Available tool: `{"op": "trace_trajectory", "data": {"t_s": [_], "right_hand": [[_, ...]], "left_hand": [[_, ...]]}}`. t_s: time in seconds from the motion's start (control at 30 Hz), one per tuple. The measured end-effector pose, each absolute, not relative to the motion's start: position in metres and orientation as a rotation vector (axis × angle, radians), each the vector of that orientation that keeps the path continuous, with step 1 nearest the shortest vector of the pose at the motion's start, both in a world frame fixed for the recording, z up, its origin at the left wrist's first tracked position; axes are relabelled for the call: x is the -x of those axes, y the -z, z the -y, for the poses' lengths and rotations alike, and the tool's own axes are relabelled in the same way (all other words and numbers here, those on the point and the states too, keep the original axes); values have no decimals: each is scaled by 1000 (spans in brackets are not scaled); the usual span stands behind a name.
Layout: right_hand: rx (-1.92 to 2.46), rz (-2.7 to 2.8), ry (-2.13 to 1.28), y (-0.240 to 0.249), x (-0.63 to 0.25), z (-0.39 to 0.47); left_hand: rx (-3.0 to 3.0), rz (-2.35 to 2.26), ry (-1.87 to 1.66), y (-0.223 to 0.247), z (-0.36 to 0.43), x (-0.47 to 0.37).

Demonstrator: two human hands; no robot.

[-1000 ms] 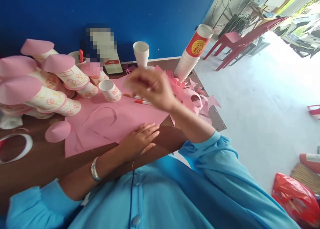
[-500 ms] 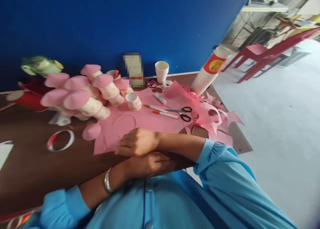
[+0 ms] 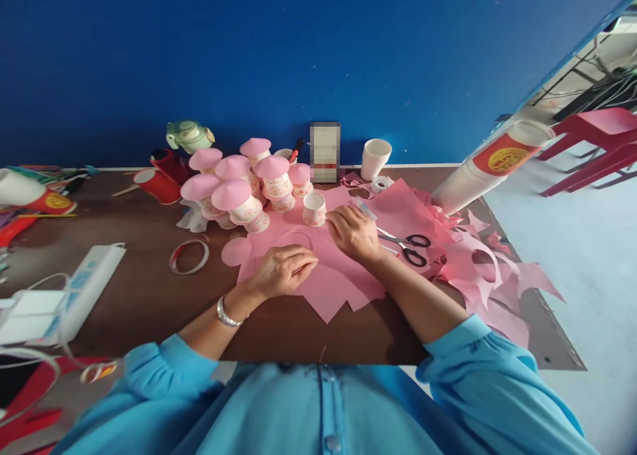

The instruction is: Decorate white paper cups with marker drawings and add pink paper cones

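My left hand (image 3: 284, 270) rests low over the pink paper (image 3: 328, 289), its fingers together and curled, with nothing visible in them. Beside the small open paper cup (image 3: 314, 211) is my right hand (image 3: 353, 233), its fingers bent down and closed; whatever they may hold is hidden. Past its wrist, the end of a marker (image 3: 391, 251) shows. Black-handled scissors (image 3: 411, 248) lie just right of that hand. To the left stand several stacked paper cups (image 3: 247, 209) topped with pink paper cones (image 3: 231, 194). A loose pink cone (image 3: 236, 251) lies near my left hand.
A tape roll (image 3: 189, 257) lies left, beyond it a white power strip (image 3: 92, 289). At the back stand a phone (image 3: 325, 151) and a white cup (image 3: 376, 158). Right are pink paper scraps (image 3: 482, 269) and a leaning cup stack (image 3: 492, 166). A blue wall (image 3: 308, 57) rises behind.
My crossed forearms have come apart. The right hand has moved up beside the small cup, over where the markers lay; the left hand is now on the left. The view has swung left.
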State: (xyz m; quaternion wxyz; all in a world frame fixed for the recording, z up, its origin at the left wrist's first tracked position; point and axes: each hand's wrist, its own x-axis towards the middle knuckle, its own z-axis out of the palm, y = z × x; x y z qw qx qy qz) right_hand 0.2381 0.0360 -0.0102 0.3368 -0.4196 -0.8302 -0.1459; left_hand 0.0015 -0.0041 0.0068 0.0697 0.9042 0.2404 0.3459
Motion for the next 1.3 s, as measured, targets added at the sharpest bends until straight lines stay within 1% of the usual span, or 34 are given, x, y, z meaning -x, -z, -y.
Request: {"op": "trace_trajectory", "data": {"t_s": [0.2,0.47,0.63,0.8,1.07,1.2,1.3], "right_hand": [[1561,2039,345,22,-267,-57],[1817,2017,343,36,-276,-54],[1857,2036,349,41,-276,-50],[1875,2037,315,40,-271,-46],[1882,1994,183,39,-277,-53],[1866,1947,84,35,-281,-57],[1882,1867,58,31,-279,-58]], "left_hand": [[-2737,-797,-1112,0,-17,10],[-2602,-856,-1101,10,-8,14],[-2452,-927,-1040,14,-9,15],[-2394,-964,-1136,15,-11,16],[-2500,-972,-1243,16,-13,20],[-2426,-1102,-1344,15,-18,29],[-2352,-1269,-1353,15,-23,35]]}}
